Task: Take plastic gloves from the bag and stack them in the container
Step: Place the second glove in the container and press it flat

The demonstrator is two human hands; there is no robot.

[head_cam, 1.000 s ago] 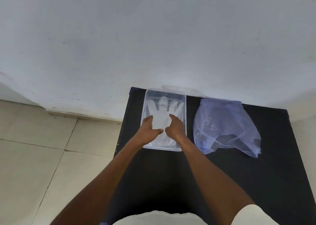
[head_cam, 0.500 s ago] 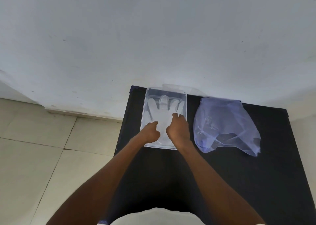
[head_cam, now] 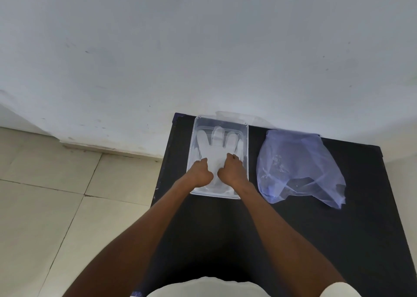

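Glove (head_cam: 216,148) is lying flat in the container (head_cam: 195,139), fingers pointing toward the wall (long axis along container). Left hand (head_cam: 200,175) and right hand (head_cam: 232,172) are curled, pressing on its cuff end; bag (head_cam: 297,168) is sitting beside.

No readable text

The container (head_cam: 245,161) and the bag (head_cam: 297,161) show no lettering; any faint print may be blurred away.

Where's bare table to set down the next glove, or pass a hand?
Free: black table near the person, below the container and bag, and the strip between them. Crowded: container, with glove, left hand and right hand.
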